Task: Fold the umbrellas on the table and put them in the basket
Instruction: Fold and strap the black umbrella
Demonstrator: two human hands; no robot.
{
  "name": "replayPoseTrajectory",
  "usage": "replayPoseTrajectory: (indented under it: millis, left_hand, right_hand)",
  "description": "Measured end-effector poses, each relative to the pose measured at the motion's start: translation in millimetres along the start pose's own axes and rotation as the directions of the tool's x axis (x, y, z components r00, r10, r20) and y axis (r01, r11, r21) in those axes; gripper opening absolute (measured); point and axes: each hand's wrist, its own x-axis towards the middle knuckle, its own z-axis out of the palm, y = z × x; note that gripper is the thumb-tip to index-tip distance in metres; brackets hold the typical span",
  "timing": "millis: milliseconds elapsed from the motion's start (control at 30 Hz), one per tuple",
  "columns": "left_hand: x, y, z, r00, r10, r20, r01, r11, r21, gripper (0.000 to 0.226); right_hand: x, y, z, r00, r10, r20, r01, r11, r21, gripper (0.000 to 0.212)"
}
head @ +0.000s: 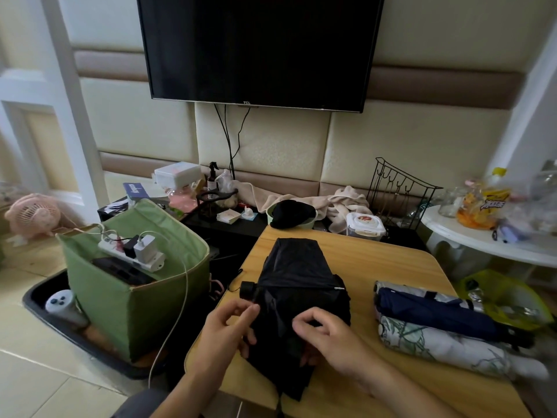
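Both my hands pinch the black umbrella [297, 300] lying on the table [391, 267], left hand [224, 330] near its handle, right hand [325, 333] on the canopy, and I judge the slick pleats may spring loose if either pinch slackens before wrapping.

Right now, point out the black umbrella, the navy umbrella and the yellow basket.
black umbrella [297, 276]: head view, on its flat canopy cloth.
navy umbrella [434, 312]: head view, middle of its rolled cloth.
yellow basket [512, 292]: head view, on its near rim.
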Motion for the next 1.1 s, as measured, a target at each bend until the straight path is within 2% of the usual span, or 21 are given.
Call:
replayPoseTrajectory:
  millis: [100, 200, 333, 467, 533, 567, 600, 667, 733, 800, 900, 967, 1033, 1100]
  left_hand:
    - [2, -6, -6, 0.997, -0.077, -0.027, 0.080, 0.991, 0.106, 0.019]
    - [3, -8, -10, 0.990, -0.140, -0.024, 0.142, 0.976, 0.164, 0.028]
    - [4, -15, -17, 0.998, 0.023, -0.058, 0.001, 0.918, 0.396, 0.023]
    - [6, -23, -23, 0.998, 0.057, -0.036, -0.026, 0.819, 0.574, 0.018]
    - [7, -27, -24, 0.992, 0.123, -0.009, -0.086, 0.742, 0.665, 0.019]
    - [7, -29, -25, 0.987, 0.158, 0.002, -0.114, 0.705, 0.700, 0.020]
    - [8, -30, -26, 0.982, 0.186, 0.011, -0.136, 0.673, 0.727, 0.020]
    - [10, -34, -27, 0.976, 0.215, 0.021, -0.155, 0.626, 0.765, 0.020]
    - [12, -35, -26, 0.974, 0.226, 0.026, -0.158, 0.591, 0.791, 0.017]
    - [13, -37, -25, 0.970, 0.242, 0.028, -0.166, 0.570, 0.805, 0.025]
    - [17, -40, -25, 0.934, 0.319, 0.158, -0.306, 0.495, 0.813, 0.052]
    - [18, -37, -22, 0.860, 0.394, 0.324, -0.472, 0.378, 0.796, 0.061]
    - [18, -30, -13, 0.781, 0.448, 0.435, -0.597, 0.330, 0.731, 0.059]
    - [23, -27, -2, 0.735, 0.453, 0.505, -0.658, 0.293, 0.694, 0.055]
  right_hand:
    - [-3, 4, -1, 0.995, -0.065, -0.075, 0.063, 0.998, -0.023, 0.016]
    - [-7, 9, -2, 0.991, -0.074, -0.110, 0.065, 0.994, -0.084, 0.030]
    - [-10, 14, -2, 0.997, -0.074, -0.017, 0.070, 0.982, -0.175, 0.045]
    - [-15, 18, 3, 0.996, -0.073, 0.044, 0.081, 0.967, -0.241, 0.046]
    - [-14, 16, 6, 0.997, -0.080, -0.005, 0.075, 0.951, -0.300, 0.041]
    - [-13, 14, 7, 0.990, -0.118, -0.080, 0.082, 0.930, -0.359, 0.038]
    - [-10, 13, 7, 0.965, -0.194, -0.175, 0.104, 0.898, -0.427, 0.034]
    - [-3, 7, 5, 0.858, -0.403, -0.319, 0.164, 0.802, -0.574, 0.031]
    - [4, 2, 3, 0.790, -0.528, -0.312, 0.198, 0.702, -0.685, 0.022]
    - [12, 1, 4, 0.828, -0.519, -0.213, 0.197, 0.624, -0.756, 0.016]
    - [21, 5, 11, 0.933, -0.348, -0.089, 0.131, 0.560, -0.818, 0.051]
    - [22, 9, 18, 0.964, -0.259, -0.064, 0.082, 0.516, -0.853, 0.068]
    - [23, 14, 24, 0.972, -0.230, -0.050, 0.065, 0.469, -0.881, 0.075]
    - [22, 19, 28, 0.973, -0.225, -0.047, 0.063, 0.458, -0.886, 0.078]
